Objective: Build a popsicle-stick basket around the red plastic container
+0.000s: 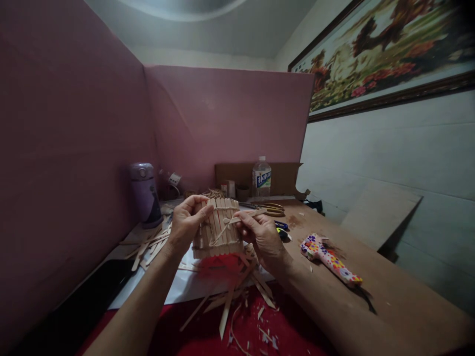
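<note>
A small holder built of upright wooden craft sticks (217, 231), with twine running across it near top and bottom, is raised above the table. My left hand (188, 217) grips its upper left side, thumb on the front. Between the thumb and fingers of my right hand (261, 236) is a loose craft stick (256, 213), held slantwise. Its left tip lies against the holder's front, beside a loose piece of twine (221, 233). Whether the tip touches the twine, I cannot tell. The fingers behind the holder are hidden.
Loose craft sticks (227, 309) and scraps lie on white paper and red cloth. A flowered glue gun (330, 259) rests at right. Behind stand a purple flask (145, 195) and plastic bottle (261, 177). Scissors (272, 207) lie beyond my right hand; a dark flat object (98, 287) is at left.
</note>
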Available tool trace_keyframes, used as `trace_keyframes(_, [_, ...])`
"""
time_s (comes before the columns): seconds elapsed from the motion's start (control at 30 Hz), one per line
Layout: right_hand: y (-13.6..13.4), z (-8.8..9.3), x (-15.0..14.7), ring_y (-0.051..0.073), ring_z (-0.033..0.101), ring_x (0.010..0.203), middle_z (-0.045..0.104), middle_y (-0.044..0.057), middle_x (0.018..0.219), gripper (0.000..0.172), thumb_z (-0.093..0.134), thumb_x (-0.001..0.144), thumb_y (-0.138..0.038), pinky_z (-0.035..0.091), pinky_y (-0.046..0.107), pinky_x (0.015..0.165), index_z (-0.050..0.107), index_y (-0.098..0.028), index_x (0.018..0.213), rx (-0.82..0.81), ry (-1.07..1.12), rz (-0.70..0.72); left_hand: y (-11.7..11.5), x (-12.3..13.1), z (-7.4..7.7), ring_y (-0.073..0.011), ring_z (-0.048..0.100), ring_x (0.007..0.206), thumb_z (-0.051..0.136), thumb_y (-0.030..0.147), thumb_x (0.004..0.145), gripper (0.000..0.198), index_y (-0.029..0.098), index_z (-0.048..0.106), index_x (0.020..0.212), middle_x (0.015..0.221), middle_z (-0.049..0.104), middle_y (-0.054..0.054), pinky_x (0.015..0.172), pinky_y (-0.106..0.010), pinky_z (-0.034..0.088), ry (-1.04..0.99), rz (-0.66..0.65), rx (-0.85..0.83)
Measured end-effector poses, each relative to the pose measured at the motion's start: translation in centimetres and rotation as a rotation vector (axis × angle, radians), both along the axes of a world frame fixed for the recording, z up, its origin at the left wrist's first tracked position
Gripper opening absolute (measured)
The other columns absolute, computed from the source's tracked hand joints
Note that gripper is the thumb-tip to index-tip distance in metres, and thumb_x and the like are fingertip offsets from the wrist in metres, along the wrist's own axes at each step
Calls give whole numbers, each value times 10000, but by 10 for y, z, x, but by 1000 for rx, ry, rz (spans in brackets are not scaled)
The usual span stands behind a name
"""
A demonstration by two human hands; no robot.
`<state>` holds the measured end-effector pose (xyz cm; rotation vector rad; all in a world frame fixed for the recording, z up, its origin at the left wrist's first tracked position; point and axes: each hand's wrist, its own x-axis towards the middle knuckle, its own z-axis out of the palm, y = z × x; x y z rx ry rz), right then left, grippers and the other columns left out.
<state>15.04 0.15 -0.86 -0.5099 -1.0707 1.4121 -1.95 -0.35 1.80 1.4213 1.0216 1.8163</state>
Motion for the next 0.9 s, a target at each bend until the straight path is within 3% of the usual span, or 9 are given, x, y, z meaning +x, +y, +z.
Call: trace_keyframes(0.9, [0, 2, 1, 51, 413, 487, 591, -30, 593, 293, 815, 613, -394, 283, 197, 464, 707, -149, 734, -25, 32, 13, -1, 1, 1, -63, 483, 510, 818, 356, 567, 340, 148, 650, 777, 626, 570, 42, 473, -163, 385, -21, -15, 0])
